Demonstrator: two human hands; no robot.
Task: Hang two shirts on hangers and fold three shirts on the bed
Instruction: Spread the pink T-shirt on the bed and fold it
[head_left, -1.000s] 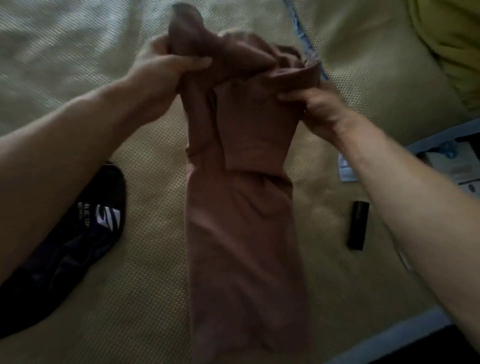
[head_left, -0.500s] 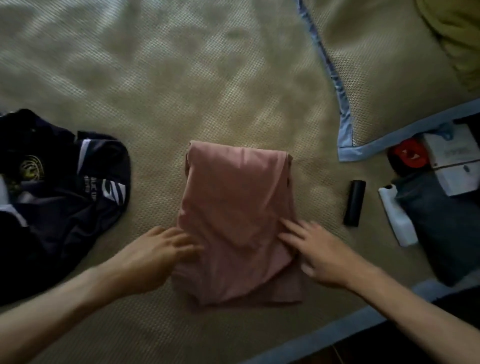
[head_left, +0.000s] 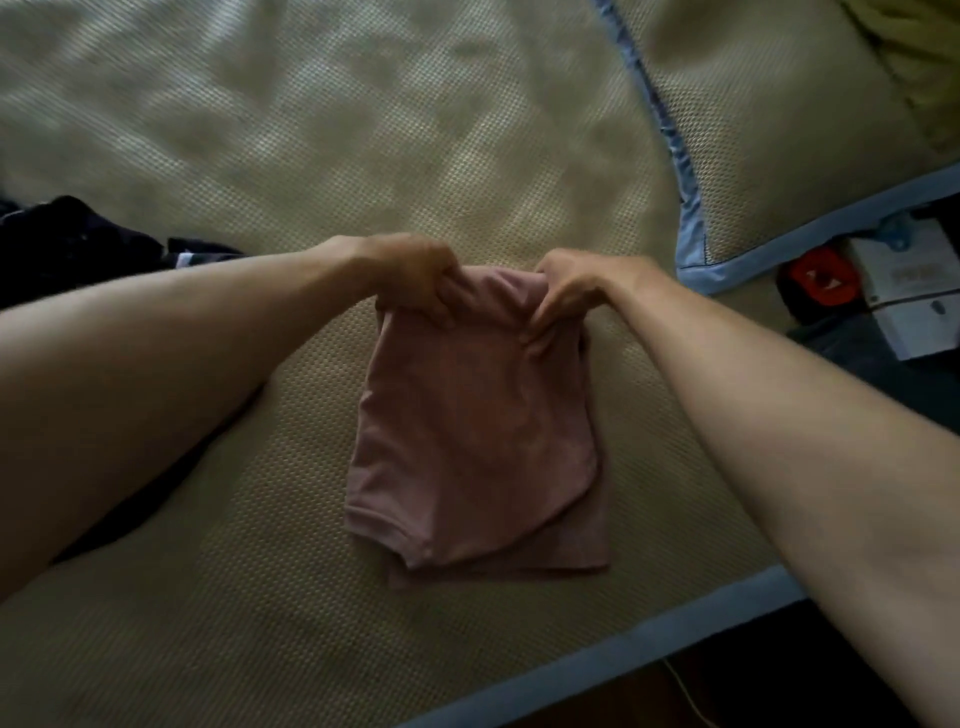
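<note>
I'm seeing the pink shirt lying folded into a compact stack near the bed's front edge. My left hand and right hand are both pinching its far edge. I'm judging this fold nearly finished; a dark shirt is waiting at left. Open bedding is lying beyond, a pillow crowding right.

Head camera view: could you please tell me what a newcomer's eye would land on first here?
First, the folded pink shirt at the centre of the woven bed mat, with the left hand and right hand both pinching its far edge. Next, the dark shirt crumpled at the left edge, and the blue-trimmed pillow at upper right.
</note>
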